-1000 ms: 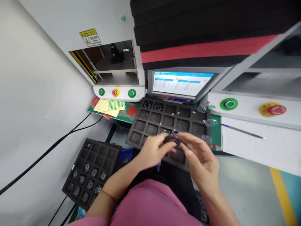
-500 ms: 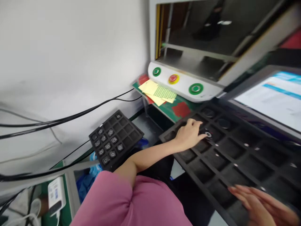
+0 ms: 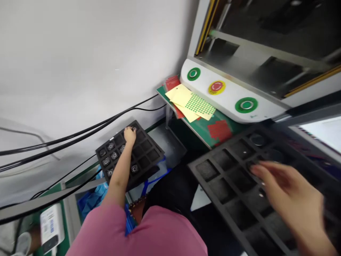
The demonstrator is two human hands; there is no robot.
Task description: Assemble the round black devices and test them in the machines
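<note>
The person wears a pink top [image 3: 162, 233] of one even colour, its cloth smooth with soft folds where the left sleeve [image 3: 106, 222] meets the body. That sleeve is short, loose and rounded, ending near the elbow. Black cloth [image 3: 170, 192] covers the legs; the left hand [image 3: 130, 135] and the slightly blurred right hand [image 3: 293, 195] are bare.

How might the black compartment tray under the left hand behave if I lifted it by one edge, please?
The black compartment tray is probably light for its size: it looks foam-like, with many hollow pockets. Its grid shape might limit bending. The small dark parts could spill if it tipped, since their pockets look open-topped.
</note>
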